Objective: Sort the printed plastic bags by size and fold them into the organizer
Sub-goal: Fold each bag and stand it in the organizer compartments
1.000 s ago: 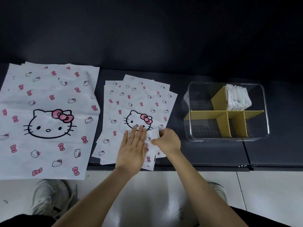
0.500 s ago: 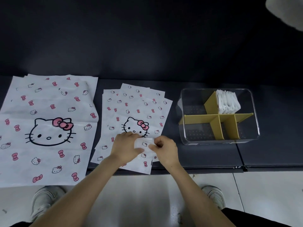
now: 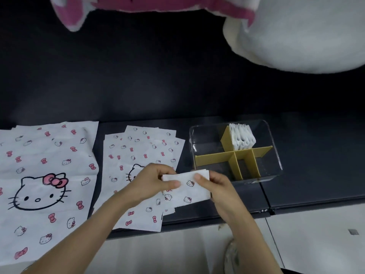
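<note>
A white-and-pink plush toy [image 3: 296, 36] fills the top of the view. On the bench [image 3: 306, 175], big bags [image 3: 45, 165] lie at the left end and smaller bags [image 3: 142, 147] mid-bench. The clear organizer [image 3: 275, 153] sits to the right, with folded bags [image 3: 242, 139] upright in its back right compartment. Near the front edge, left hand [image 3: 150, 182] and right hand [image 3: 217, 188] both pinch one folded bag [image 3: 187, 191], thumbs on top.

Large bags [image 3: 47, 175] left, smaller stack [image 3: 142, 151] middle (overlapping), organizer [image 3: 276, 165] right
</note>
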A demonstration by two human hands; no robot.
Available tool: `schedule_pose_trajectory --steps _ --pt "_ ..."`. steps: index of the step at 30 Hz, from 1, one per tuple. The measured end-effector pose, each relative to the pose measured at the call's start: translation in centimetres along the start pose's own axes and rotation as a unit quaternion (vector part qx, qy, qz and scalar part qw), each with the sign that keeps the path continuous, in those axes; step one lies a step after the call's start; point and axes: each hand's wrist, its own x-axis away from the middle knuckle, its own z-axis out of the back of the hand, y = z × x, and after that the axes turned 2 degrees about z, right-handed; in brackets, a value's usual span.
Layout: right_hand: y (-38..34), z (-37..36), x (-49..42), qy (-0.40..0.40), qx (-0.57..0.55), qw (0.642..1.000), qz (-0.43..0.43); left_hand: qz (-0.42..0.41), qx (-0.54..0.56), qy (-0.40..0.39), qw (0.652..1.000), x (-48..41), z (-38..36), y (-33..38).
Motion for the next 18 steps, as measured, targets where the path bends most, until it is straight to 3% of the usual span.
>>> schedule_pose_trajectory --steps 3,6,9,11,12,14,16,18 --pt "-1.1 3.0 0.9 0.027 -0.091 0.995 0.008 -0.016 0.001 -0.014 1.0 -2.0 -2.2 2.3" --pt "-2.0 6.0 1.4 0.067 -0.065 0.995 0.023 -0.045 -0.016 -0.045 0.998 -4.7 -5.1 4.2" --pt "-2.9 9.5 1.2 0.177 -0.047 0.98 0.079 -0.095 -0.077 -0.038 0.992 -8.0 -8.1 5.9" --pt "-3.7 12.1 0.7 0.278 -0.045 0.951 0.124 -0.152 -0.158 0.033 0.975 -10.5 -9.7 6.4" --pt "-4.1 13.3 0.3 0.319 -0.035 0.936 0.143 -0.203 -0.228 0.086 0.948 -11.8 -10.4 6.5" --pt "-4.8 15.1 -0.7 0.372 -0.016 0.913 0.168 -0.321 -0.368 0.149 0.86 -14.4 -11.6 6.7" --pt "-5.1 16.5 -2.2 0.403 0.0 0.896 0.187 -0.39 -0.476 0.132 0.777 -16.9 -12.7 7.0" --pt "-5.2 17.3 -3.8 0.422 0.014 0.883 0.203 -0.414 -0.542 0.074 0.727 -18.8 -13.4 7.2"
